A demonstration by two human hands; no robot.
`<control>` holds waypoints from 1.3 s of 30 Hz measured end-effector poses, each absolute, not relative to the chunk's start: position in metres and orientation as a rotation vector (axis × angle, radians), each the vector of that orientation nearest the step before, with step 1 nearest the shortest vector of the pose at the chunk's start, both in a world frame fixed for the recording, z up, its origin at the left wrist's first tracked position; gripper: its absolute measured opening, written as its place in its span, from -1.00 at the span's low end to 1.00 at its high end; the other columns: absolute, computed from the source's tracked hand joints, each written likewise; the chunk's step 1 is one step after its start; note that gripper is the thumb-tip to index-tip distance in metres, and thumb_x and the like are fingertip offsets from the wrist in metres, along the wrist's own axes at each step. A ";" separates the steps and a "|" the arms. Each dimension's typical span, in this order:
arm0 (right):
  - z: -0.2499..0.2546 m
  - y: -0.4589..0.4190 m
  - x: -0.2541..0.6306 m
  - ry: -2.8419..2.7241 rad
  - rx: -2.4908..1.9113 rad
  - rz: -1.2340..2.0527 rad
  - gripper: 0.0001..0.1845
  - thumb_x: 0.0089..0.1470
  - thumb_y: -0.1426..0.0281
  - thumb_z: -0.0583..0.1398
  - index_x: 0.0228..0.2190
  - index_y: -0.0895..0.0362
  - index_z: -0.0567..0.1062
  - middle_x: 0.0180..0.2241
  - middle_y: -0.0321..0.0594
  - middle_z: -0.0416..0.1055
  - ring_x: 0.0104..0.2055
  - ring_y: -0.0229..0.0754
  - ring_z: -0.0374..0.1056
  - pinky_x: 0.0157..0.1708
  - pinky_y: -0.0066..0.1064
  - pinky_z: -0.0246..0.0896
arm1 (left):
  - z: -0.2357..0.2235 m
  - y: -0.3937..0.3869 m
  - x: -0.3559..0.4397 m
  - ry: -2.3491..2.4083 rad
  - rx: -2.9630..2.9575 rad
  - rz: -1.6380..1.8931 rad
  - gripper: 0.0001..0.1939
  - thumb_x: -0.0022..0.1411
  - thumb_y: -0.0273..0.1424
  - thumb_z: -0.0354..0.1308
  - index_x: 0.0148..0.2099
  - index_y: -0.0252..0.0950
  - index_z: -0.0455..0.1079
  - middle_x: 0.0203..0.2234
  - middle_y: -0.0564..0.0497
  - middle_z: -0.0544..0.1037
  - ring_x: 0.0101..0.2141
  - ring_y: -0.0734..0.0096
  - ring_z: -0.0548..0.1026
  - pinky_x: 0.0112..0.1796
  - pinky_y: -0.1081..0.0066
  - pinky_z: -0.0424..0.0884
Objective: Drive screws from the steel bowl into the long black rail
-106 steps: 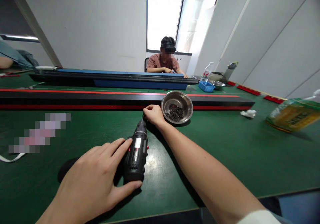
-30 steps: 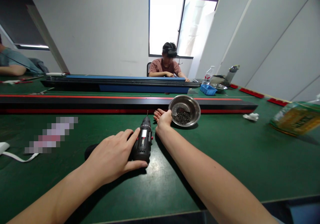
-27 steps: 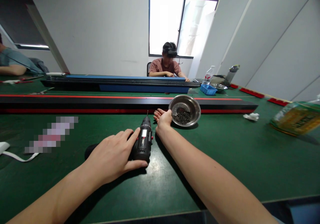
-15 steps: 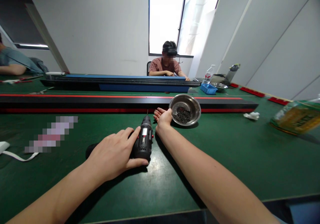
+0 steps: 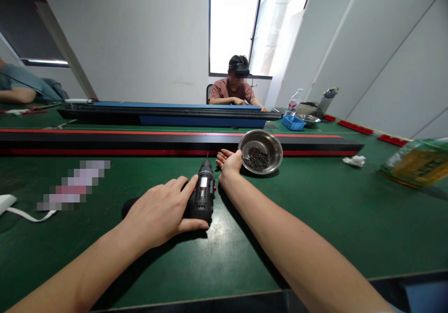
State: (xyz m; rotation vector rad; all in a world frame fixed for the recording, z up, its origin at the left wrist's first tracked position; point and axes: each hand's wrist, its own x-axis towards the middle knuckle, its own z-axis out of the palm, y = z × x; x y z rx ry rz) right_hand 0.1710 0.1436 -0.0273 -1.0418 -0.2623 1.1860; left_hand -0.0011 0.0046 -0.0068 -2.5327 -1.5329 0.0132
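Note:
A black power drill (image 5: 203, 196) lies on its side on the green table, its thin bit pointing away from me. My left hand (image 5: 164, 208) is closed over it, thumb at the rear end and index finger along the body. Just right of the bit, my right hand (image 5: 229, 163) is turned with its fingers stretched out and slightly curled, and nothing shows in them. Its thumb side meets the left rim of a metal bowl (image 5: 276, 152); whether it grips the rim is unclear. Small dark screws (image 5: 257, 161) are heaped inside the bowl.
Behind the bowl a long black bar with red stripes (image 5: 175, 141) crosses the table. Farther back are a black and blue bar (image 5: 168, 114), a blue basket (image 5: 293, 122) and a seated person (image 5: 233, 89). Crumpled tissue (image 5: 354, 161) and a large bottle (image 5: 416, 163) lie right.
Both hands, the drill and the bowl keep their places relative to each other. The whole view has shifted very slightly. The person at far left has moved a little.

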 end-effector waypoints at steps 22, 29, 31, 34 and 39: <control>-0.032 0.144 0.169 -0.323 -1.074 1.145 -0.39 0.46 0.21 -0.12 -0.44 0.19 0.53 -0.43 -0.12 0.54 -0.46 -0.26 0.44 -0.54 -0.53 0.29 | -0.008 0.004 -0.002 -1.510 -2.529 -0.033 0.03 0.26 0.32 0.07 0.52 -0.24 0.12 0.15 -0.27 0.55 -0.01 -0.11 0.62 -0.08 0.07 0.57; -0.032 0.144 0.169 -0.337 -1.078 1.139 -0.39 0.46 0.21 -0.12 -0.45 0.19 0.53 -0.42 -0.11 0.55 -0.45 -0.25 0.45 -0.52 -0.51 0.30 | -0.009 0.003 -0.002 -1.516 -2.529 -0.042 0.01 0.27 0.31 0.08 0.52 -0.21 0.11 0.15 -0.27 0.56 -0.02 -0.09 0.62 -0.08 0.10 0.55; -0.032 0.143 0.169 -0.337 -1.080 1.135 -0.38 0.46 0.22 -0.12 -0.45 0.19 0.53 -0.42 -0.11 0.55 -0.46 -0.25 0.44 -0.52 -0.51 0.29 | -0.009 0.004 -0.002 -1.516 -2.526 -0.050 0.00 0.26 0.31 0.09 0.52 -0.20 0.13 0.15 -0.26 0.56 -0.02 -0.09 0.62 -0.08 0.11 0.55; -0.033 0.141 0.167 -0.367 -1.083 1.107 -0.48 0.42 0.22 -0.02 -0.45 0.19 0.54 -0.43 -0.14 0.56 -0.47 -0.26 0.43 -0.53 -0.51 0.24 | -0.010 0.003 -0.001 -1.512 -2.533 -0.061 -0.01 0.26 0.30 0.10 0.50 -0.21 0.16 0.16 -0.26 0.56 -0.02 -0.09 0.62 -0.08 0.10 0.55; -0.020 0.136 0.164 -0.618 -0.985 1.004 -0.71 0.23 0.33 0.18 -0.47 0.19 0.55 -0.49 -0.23 0.51 -0.50 -0.28 0.36 -0.49 -0.49 0.21 | -0.011 0.001 -0.002 -1.507 -2.519 -0.085 -0.04 0.30 0.29 0.07 0.49 -0.25 0.19 0.18 -0.27 0.55 0.00 -0.08 0.61 -0.05 0.08 0.54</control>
